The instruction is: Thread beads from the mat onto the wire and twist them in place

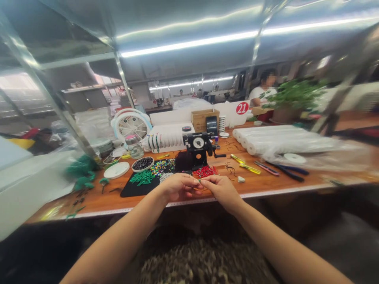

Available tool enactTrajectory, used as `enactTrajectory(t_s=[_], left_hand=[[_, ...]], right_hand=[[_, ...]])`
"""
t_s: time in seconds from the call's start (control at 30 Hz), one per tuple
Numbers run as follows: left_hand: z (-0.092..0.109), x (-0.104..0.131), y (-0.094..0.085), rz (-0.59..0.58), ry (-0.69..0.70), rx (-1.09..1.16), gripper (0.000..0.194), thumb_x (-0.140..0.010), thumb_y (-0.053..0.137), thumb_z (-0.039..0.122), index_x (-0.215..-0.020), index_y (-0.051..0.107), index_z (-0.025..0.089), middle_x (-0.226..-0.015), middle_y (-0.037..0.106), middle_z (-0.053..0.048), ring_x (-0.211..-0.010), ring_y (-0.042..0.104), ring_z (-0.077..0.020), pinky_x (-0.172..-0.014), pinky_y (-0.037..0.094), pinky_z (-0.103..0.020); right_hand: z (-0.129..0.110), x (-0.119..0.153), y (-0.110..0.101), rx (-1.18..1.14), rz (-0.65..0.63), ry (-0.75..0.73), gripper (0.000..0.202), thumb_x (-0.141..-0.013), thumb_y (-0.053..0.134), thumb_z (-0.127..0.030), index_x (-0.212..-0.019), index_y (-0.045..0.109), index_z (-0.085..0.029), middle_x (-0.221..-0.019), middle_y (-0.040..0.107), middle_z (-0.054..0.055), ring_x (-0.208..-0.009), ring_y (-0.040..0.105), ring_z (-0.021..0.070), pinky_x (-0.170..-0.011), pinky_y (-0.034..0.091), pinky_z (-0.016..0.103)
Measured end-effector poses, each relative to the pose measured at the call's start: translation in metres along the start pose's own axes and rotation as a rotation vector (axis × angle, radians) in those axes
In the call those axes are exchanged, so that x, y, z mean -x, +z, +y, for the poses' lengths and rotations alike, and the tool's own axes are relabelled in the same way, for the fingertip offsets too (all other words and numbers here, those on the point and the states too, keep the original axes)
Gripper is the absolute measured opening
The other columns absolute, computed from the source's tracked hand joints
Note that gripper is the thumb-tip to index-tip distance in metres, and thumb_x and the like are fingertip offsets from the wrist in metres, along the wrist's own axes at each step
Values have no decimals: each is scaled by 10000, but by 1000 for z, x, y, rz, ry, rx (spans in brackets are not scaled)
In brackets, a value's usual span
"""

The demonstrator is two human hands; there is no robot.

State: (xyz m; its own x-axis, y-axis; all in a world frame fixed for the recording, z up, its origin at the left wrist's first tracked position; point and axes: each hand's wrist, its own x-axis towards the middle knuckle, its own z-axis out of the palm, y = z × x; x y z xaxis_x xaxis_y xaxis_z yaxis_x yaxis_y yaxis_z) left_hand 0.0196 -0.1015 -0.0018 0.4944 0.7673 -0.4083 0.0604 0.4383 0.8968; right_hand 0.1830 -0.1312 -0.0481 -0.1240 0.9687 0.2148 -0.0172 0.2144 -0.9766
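Left hand and right hand, their fingertips meeting over the near side of the tabletop. Each is pinched closed on a small greenish piece, too small for me to identify from where I stand. Should either pinch loosen, the piece might drop among the red pieces just beyond the fingertips and be hard to find; a careless brush of the left hand could scatter the loose silver beads beside it. The greenish piece lies between the two hands. Beyond the red pieces stands a black cranked machine; left of the left hand, green sticks lie on a black mat; right of and beyond the right hand, a yellow knife.
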Motion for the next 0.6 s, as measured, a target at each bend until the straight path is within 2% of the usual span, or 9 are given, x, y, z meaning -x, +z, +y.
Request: enactTrajectory(t_s=[0.4,0.6], left_hand=[[-1,-1,-2,-5,12,-5,183,-573,763,172,-676,632,96,-682,657,-73,-663,632,-172,-513,390,-212],[-1,-1,-2,-17,15,6,181,-583,757,177,-682,626,102,-634,640,-61,-677,636,-184,-507,385,-213]], right_hand=[[2,0,-1,-53,-14,7,204,-748,588,-319,-751,718,-163,-751,713,40,-739,625,185,-727,446,293],[3,0,-1,-52,-8,37,222,-746,587,-335,-766,716,-156,-734,706,32,-683,607,167,-666,440,273]])
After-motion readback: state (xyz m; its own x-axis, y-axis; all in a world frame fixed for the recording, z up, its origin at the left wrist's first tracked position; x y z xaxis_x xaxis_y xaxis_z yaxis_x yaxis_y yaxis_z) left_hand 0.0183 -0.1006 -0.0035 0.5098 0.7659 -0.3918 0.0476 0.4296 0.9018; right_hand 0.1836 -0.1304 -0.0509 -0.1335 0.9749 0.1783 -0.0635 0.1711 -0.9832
